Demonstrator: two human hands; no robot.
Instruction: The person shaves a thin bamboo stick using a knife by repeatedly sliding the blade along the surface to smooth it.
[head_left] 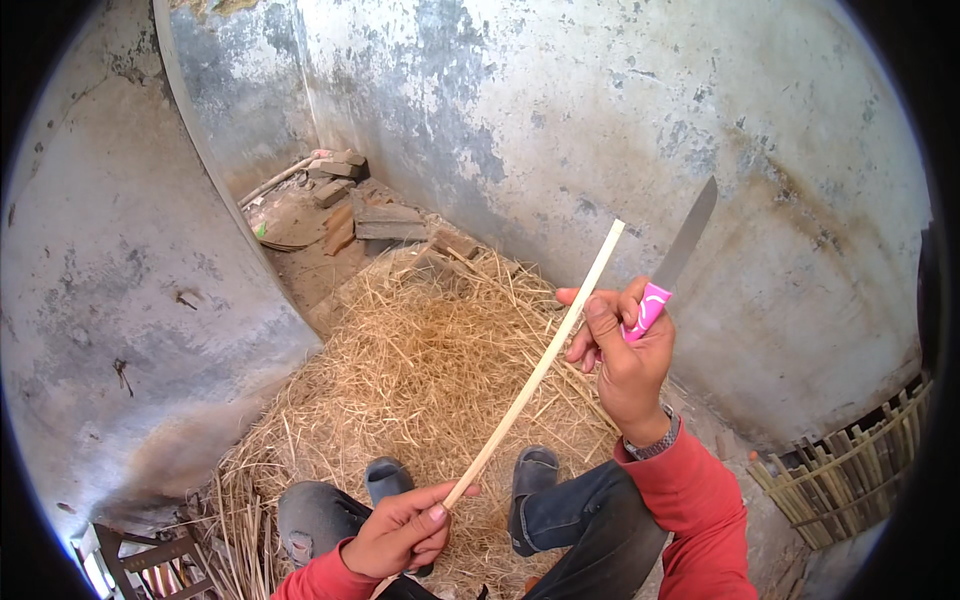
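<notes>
A long pale strip of split bamboo or wood (532, 382) slants up from lower left to upper right in front of me. My left hand (398, 532) pinches its lower end between thumb and fingers. Higher up, my right hand (632, 362) is closed around the pink handle of a knife (686, 240), whose blade points up and away. The strip's upper part passes beside the thumb and extended fingers of that hand; whether they touch it, I cannot tell. The knife blade stands apart from the strip.
Straw-like shavings (420, 350) cover the floor around my feet. Bricks (338, 178) and rubble lie by the far wall. A slatted bamboo basket (850, 470) stands at the right, thin strips (245, 540) and a dark wooden frame (150, 555) at the lower left. Peeling walls (620, 120) enclose the space.
</notes>
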